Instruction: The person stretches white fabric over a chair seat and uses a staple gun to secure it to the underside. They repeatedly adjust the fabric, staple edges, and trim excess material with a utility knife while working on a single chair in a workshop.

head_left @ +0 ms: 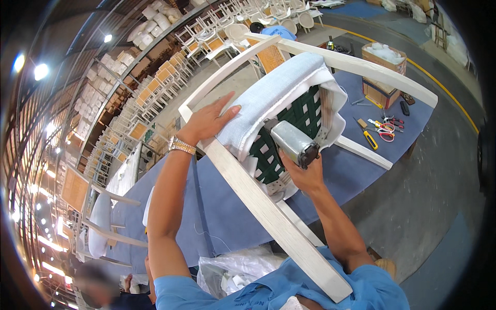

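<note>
Presently, the chair seat (pixel 281 85) stood tipped on its side above the blue table (pixel 343 181), its underside, with the green webbing (pixel 306 109), facing the wearer. Key relation: the staple gun (pixel 292 139) lay in front of the seat's underside, its long axis slanting from the webbing's middle toward the seat's lower right, black end cap lowermost. Whether its nose touched the seat could not be told; the body hid it.

Right hand (pixel 307 174), the nearer one to the tool, sat below it with fingers wrapped round the grip, closed on it; the fingertips were partly hidden behind the gun. Left hand (pixel 211 120) rested at the seat's left end, fingers loosely spread and thumb apart, holding no tool, the thumb against the pale blue cover. A white wood bar (pixel 258 204) ran from that end down past the seat's lower left. Scissors (pixel 385 132) and a yellow-handled screwdriver (pixel 370 140) lay right of the seat, well apart from both hands.
</note>
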`<state>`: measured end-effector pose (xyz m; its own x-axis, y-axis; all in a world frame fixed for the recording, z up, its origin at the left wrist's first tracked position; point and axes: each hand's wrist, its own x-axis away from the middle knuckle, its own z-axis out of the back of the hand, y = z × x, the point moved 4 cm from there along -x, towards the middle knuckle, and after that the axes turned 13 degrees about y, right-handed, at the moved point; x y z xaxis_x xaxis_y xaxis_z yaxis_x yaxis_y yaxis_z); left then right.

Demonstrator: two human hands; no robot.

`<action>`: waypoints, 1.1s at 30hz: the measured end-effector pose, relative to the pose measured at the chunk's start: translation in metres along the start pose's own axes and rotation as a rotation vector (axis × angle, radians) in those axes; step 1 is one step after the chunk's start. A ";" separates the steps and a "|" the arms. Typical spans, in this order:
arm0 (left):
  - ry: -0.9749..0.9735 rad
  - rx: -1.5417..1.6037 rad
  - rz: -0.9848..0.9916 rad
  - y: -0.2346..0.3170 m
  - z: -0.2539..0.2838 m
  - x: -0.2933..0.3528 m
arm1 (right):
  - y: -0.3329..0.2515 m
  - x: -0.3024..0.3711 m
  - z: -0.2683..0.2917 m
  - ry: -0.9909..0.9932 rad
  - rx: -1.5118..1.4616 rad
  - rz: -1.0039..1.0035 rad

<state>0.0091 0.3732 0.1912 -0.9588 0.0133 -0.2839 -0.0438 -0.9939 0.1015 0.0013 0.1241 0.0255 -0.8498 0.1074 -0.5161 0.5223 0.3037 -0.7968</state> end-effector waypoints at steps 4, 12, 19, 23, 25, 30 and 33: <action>-0.067 0.007 -0.001 0.012 -0.010 0.003 | -0.010 0.001 -0.007 -0.021 -0.036 0.015; -0.051 0.028 -0.086 0.030 -0.016 0.011 | 0.002 -0.002 -0.019 -0.097 0.010 0.115; -0.068 -0.062 -0.029 0.041 -0.019 0.011 | 0.017 0.005 -0.020 -0.221 0.018 0.102; -0.082 -0.069 -0.016 0.042 -0.017 0.011 | 0.010 0.007 -0.023 -0.181 -0.004 0.021; -0.055 -0.095 -0.060 0.037 -0.020 0.012 | 0.007 0.005 -0.024 -0.161 0.005 0.107; -0.052 -0.109 -0.045 0.043 -0.020 0.010 | 0.004 0.004 -0.021 -0.215 0.081 0.079; -0.085 -0.163 0.002 0.052 -0.017 0.012 | -0.003 0.003 -0.022 -0.221 0.070 0.197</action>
<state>0.0001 0.3193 0.1765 -0.9794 0.0141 -0.2013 -0.0029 -0.9984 -0.0558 -0.0047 0.1444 0.0333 -0.6996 -0.0528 -0.7126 0.6858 0.2307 -0.6903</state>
